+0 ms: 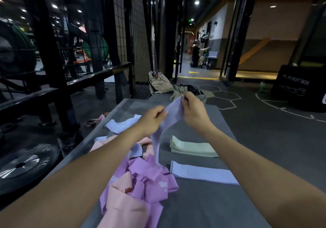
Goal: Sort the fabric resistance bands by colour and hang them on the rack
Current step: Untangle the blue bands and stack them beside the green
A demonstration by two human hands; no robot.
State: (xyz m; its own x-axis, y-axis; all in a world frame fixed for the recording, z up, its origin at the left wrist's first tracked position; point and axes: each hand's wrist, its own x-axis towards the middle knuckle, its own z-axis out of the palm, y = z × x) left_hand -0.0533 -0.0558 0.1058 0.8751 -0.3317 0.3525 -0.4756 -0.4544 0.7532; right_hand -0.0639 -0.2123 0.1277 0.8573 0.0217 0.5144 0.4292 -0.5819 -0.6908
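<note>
**Soft cloth on a matt mat, hard metal around it**

The lavender band (172, 117) held up between the left hand (153, 120) and the right hand (193, 111) is thin, matt woven cloth that drapes limply. The heap of pink and purple bands (141, 180) is the same dull fabric, creased and folded. The stacked green bands (192, 147) lie flat, their layered edges showing. The grey mat (202, 203) looks smooth and matt. The weight plate (23, 166) has a shiny metal hub in dull black rubber. The black frame (44, 38) is semi-gloss painted metal.
</note>
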